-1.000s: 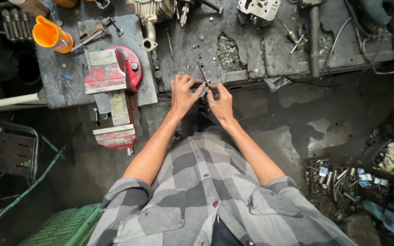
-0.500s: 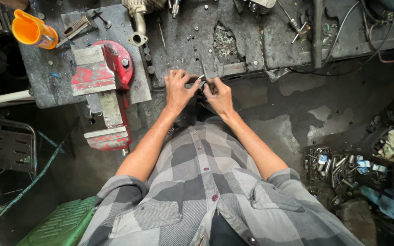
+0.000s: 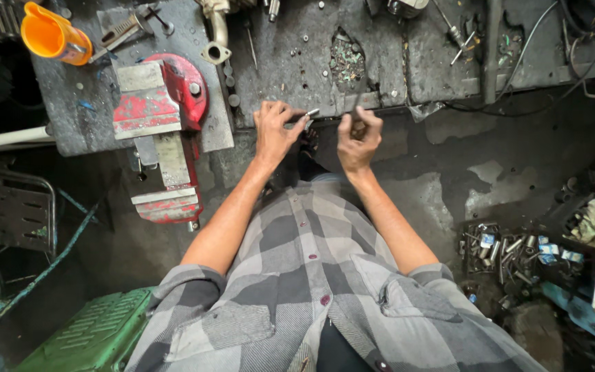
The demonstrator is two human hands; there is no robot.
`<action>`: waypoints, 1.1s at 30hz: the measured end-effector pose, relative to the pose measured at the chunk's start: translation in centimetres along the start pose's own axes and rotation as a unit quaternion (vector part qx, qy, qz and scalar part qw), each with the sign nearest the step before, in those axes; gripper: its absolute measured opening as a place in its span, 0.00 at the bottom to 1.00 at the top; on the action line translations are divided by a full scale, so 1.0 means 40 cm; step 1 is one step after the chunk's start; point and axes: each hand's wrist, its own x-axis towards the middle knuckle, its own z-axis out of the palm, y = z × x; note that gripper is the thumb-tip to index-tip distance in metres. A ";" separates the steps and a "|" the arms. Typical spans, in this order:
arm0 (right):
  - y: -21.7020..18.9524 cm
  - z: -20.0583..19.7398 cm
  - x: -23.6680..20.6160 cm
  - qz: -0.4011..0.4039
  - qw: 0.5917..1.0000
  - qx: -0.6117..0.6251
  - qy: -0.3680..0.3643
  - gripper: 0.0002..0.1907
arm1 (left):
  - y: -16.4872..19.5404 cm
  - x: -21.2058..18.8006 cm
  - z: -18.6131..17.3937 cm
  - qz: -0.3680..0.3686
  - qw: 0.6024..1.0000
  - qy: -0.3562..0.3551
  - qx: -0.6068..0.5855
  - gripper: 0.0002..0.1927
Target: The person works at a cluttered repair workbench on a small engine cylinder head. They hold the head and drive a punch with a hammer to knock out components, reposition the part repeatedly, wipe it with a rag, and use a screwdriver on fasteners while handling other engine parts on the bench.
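where the grimy tabletop ends, the left hand pinches a small silvery metal piece at the edge, fingers clamped on it. the right hand is curled shut around a thin dark tool, just beside. an orange cup stands at the far left corner, contents hidden, near a red vise.

Left hand pinched a small silver metal piece at tabletop edge, right of red vise; right hand curled just beside.
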 end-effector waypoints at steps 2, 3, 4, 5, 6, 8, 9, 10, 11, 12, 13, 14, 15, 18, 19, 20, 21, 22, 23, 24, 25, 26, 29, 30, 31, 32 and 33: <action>0.003 0.002 -0.004 -0.032 0.999 0.023 -0.007 0.12 | 0.000 0.000 -0.001 0.005 1.000 0.002 0.002 0.10; 0.003 0.004 -0.007 -0.041 0.998 0.008 -0.046 0.13 | 0.000 0.001 -0.001 0.008 1.000 0.003 0.004 0.10; 0.003 0.006 -0.010 -0.049 0.995 -0.007 -0.085 0.13 | 0.001 0.002 -0.002 0.008 1.000 0.004 0.003 0.10; 0.002 0.008 -0.012 -0.021 0.991 -0.040 -0.127 0.13 | 0.002 0.003 -0.002 0.008 1.000 0.004 0.000 0.10; 0.000 0.010 -0.013 0.008 0.983 -0.073 -0.168 0.14 | 0.003 0.003 -0.002 0.007 1.000 0.004 -0.003 0.10; 0.000 0.013 -0.016 0.029 0.985 -0.079 -0.151 0.13 | 0.004 0.004 -0.004 0.012 1.000 0.004 0.001 0.10; 0.000 0.014 -0.015 0.022 0.994 -0.053 -0.092 0.12 | 0.004 0.005 -0.005 0.012 1.000 0.005 0.004 0.10; 0.000 0.015 -0.015 0.017 0.999 -0.027 -0.034 0.12 | 0.004 0.005 -0.007 0.003 1.000 -0.002 0.002 0.10; 0.000 0.015 -0.013 -0.011 0.999 -0.031 -0.033 0.12 | 0.003 0.006 -0.008 -0.007 1.000 -0.010 -0.001 0.10; 0.000 0.015 -0.012 -0.040 0.998 -0.035 -0.031 0.12 | 0.004 0.005 -0.009 -0.017 1.000 -0.019 -0.005 0.10; 0.000 0.015 -0.011 -0.072 0.996 -0.039 -0.027 0.12 | 0.004 0.005 -0.010 -0.012 1.000 -0.016 -0.005 0.10; 0.001 0.014 -0.010 -0.033 0.992 -0.082 -0.086 0.12 | 0.003 0.007 -0.010 -0.005 1.000 -0.013 -0.005 0.10; 0.001 0.014 -0.010 0.006 0.982 -0.125 -0.144 0.12 | 0.003 0.009 -0.010 0.004 1.000 -0.009 -0.006 0.10; 0.002 0.014 -0.010 0.066 0.991 -0.095 -0.060 0.10 | 0.002 0.011 -0.010 0.012 1.000 -0.003 0.005 0.10; 0.002 0.015 -0.011 0.079 0.995 -0.057 0.008 0.09 | 0.000 0.012 -0.010 0.005 1.000 -0.007 0.004 0.09; 0.002 0.016 -0.012 0.029 0.997 -0.062 -0.019 0.10 | -0.001 0.011 -0.009 -0.004 1.000 -0.013 0.001 0.09; 0.001 0.017 -0.013 -0.021 0.997 -0.067 -0.045 0.11 | -0.001 0.009 -0.009 -0.012 1.000 -0.020 -0.003 0.09; 0.001 0.017 -0.013 -0.076 0.992 -0.071 -0.067 0.11 | -0.003 0.009 -0.007 -0.010 1.000 -0.016 -0.001 0.09; -0.001 0.019 -0.014 -0.055 0.988 -0.107 -0.093 0.10 | -0.005 0.009 -0.007 -0.003 1.000 -0.012 0.001 0.09; -0.001 0.018 -0.014 -0.036 0.982 -0.144 -0.120 0.09 | -0.006 0.009 -0.004 0.003 1.000 -0.007 0.001 0.10; -0.003 0.020 -0.014 -0.016 0.973 -0.179 -0.147 0.08 | -0.008 0.011 -0.003 0.004 1.000 -0.007 -0.003 0.10; -0.003 0.020 -0.014 0.016 0.984 -0.147 -0.100 0.07 | -0.009 0.009 -0.002 0.002 1.000 -0.008 -0.006 0.10; -0.005 0.022 -0.010 0.029 0.989 -0.123 -0.075 0.07 | -0.012 0.011 0.001 -0.010 1.000 -0.017 -0.002 0.10; -0.006 0.023 -0.009 -0.023 0.976 -0.162 -0.144 0.07 | -0.011 0.013 0.001 -0.012 1.000 -0.022 -0.001 0.10; -0.008 0.025 -0.006 -0.076 0.954 -0.200 -0.211 0.08 | -0.011 0.013 0.001 -0.012 1.000 -0.022 0.000 0.10; -0.006 0.026 -0.006 -0.052 0.967 -0.187 -0.165 0.07 | -0.009 0.013 0.002 -0.012 1.000 -0.021 0.001 0.10; -0.005 0.027 -0.006 -0.026 0.977 -0.171 -0.121 0.06 | -0.008 0.014 0.002 -0.013 1.000 -0.019 0.003 0.11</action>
